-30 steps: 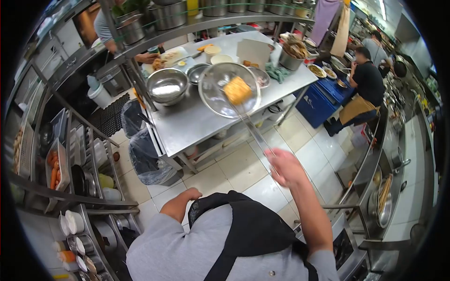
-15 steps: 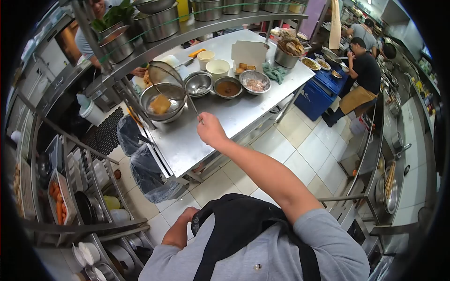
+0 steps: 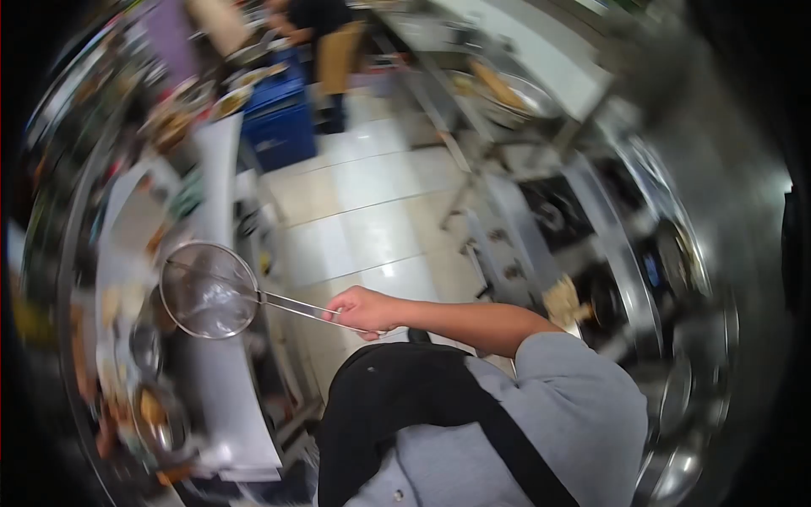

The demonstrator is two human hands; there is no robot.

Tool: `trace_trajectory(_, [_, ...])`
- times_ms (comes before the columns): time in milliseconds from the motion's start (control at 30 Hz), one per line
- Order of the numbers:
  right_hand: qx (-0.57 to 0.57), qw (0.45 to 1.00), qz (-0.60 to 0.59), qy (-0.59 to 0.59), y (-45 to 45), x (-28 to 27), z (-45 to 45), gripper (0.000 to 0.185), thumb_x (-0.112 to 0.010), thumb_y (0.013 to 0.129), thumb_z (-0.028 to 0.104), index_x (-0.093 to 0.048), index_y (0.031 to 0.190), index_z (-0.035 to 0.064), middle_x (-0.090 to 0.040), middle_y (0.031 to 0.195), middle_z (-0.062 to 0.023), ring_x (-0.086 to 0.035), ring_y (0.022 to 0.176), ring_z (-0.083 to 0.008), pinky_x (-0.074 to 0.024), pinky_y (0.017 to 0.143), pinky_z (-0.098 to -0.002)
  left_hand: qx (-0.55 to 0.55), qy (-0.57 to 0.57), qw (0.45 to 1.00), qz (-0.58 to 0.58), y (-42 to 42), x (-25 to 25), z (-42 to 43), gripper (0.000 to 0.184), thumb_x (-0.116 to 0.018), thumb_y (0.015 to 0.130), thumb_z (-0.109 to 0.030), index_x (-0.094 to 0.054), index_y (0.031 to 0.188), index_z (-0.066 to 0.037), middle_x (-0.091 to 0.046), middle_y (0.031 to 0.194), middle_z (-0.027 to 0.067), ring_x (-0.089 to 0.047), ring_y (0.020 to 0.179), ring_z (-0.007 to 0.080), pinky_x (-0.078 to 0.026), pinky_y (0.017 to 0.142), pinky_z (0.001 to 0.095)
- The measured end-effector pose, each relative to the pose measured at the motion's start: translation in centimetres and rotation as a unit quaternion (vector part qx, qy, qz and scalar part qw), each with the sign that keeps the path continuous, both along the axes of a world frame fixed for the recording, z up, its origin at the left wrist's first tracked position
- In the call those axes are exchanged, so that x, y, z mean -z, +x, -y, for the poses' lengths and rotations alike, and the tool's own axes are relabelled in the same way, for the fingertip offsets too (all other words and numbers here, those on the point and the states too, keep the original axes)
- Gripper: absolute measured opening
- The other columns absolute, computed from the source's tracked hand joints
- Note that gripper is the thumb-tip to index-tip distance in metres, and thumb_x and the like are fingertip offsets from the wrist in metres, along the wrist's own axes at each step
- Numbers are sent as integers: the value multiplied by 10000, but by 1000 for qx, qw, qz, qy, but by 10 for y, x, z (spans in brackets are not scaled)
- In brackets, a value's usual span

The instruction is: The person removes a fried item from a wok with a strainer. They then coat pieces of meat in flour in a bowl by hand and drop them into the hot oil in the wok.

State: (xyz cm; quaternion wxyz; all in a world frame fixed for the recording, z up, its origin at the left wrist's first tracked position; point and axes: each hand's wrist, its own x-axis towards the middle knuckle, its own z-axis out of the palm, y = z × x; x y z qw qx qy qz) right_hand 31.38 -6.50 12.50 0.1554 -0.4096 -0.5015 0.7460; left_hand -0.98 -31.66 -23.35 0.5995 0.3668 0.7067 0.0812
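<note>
My right hand is closed around the end of the long wire handle of a round mesh strainer. The strainer is held out to the left, over the edge of the steel table; no food shows in its mesh. Left of it, blurred by motion, is a small metal bowl. Nearer to me stands a larger metal bowl with a golden-brown piece of food in it. My left hand is out of the picture.
Ahead is a blue box with dishes on top, and beside it a person in a tan apron. Stove burners line the right side. A metal bowl with wooden sticks sits on the far right counter. Pale tiles cover the floor.
The view has swung right, toward the stoves. My right hand has lifted the strainer away from the large bowl, where the golden-brown piece stays. My left arm has left the view.
</note>
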Motion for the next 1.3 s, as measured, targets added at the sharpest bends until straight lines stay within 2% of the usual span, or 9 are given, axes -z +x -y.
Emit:
trace_trajectory(267, [415, 907, -70, -15, 223, 37, 29, 300, -488, 904, 46, -551, 1193, -1, -412, 576, 18, -367, 368, -87, -316, 327, -274, 172, 29, 983, -49, 10, -34, -141, 244, -587, 894, -261, -645, 1006, -52, -636, 838, 94, -597, 715, 213, -450, 617, 330])
trace_trajectory(367, [587, 796, -142, 38, 282, 31, -20, 197, -509, 936, 85, -572, 1121, 59, -402, 579, 27, -351, 364, -94, -301, 327, -259, 186, 54, 980, -39, 38, -54, -191, 226, -591, 899, -242, -629, 1013, -50, -620, 802, 80, -582, 666, 187, -438, 571, 312])
trace_trajectory(600, [696, 644, -292, 127, 434, 18, -204, 159, -531, 928, 51, -483, 779, 78, -437, 665, -35, -452, 496, -140, -367, 396, -280, 100, 82, 992, -7, 156, -141, -257, 213, -581, 924, -219, -601, 1051, -50, -616, 795, 51, -584, 631, 146, -443, 529, 295])
trace_trajectory(733, [735, 569, -368, 34, 491, 17, -275, 156, -479, 858, -62, -482, 987, 27, -485, 853, -116, -510, 560, -213, -513, 501, -347, 42, 80, 995, 33, 186, -152, -257, 226, -576, 937, -226, -596, 1080, -53, -620, 824, 40, -598, 679, 150, -455, 564, 297])
trace_trajectory(867, [647, 605, -450, 110, 527, 64, -300, 292, -509, 980, 311, -458, 1098, 49, -507, 1000, -138, -576, 730, -275, -567, 706, -448, -136, 77, 974, 167, 154, -140, -263, 179, -578, 955, -265, -579, 962, -86, -618, 825, 32, -610, 714, 165, -461, 586, 295])
trace_trajectory(900, [654, 619, -424, 101, 500, 36, -274, 258, -585, 898, 297, -516, 751, 96, -538, 680, -82, -581, 636, -276, -556, 783, -444, -167, 110, 965, 170, 152, -156, -271, 202, -558, 967, -278, -564, 893, -91, -600, 771, 27, -586, 672, 151, -451, 568, 289])
trace_trajectory(1000, [639, 671, -368, 72, 465, 58, -234, 696, -516, 950, 411, -310, 1424, -55, -527, 858, -116, -545, 717, -236, -508, 812, -382, -200, 212, 945, 150, 124, -192, -315, 260, -524, 975, -266, -577, 803, -77, -534, 634, 14, -527, 585, 125, -416, 524, 283])
trace_trajectory(1100, [657, 690, -303, 7, 391, 105, -154, 626, -435, 966, 561, -545, 1250, 13, -476, 683, -12, -450, 585, -145, -448, 538, -273, -367, 257, 866, 223, 87, -213, -366, 263, -558, 939, -298, -572, 1010, -44, -591, 812, 62, -613, 740, 197, -509, 648, 324])
trace_trajectory(1300, [538, 800, 30, -262, 301, 314, 49, 404, -476, 964, 473, -567, 1062, 92, -626, 918, -85, -589, 682, -265, -500, 632, -444, -570, 289, 713, 289, 6, -233, -456, 779, -651, 866, -548, -349, 1299, 24, -563, 927, 139, -621, 793, 277, -552, 711, 412])
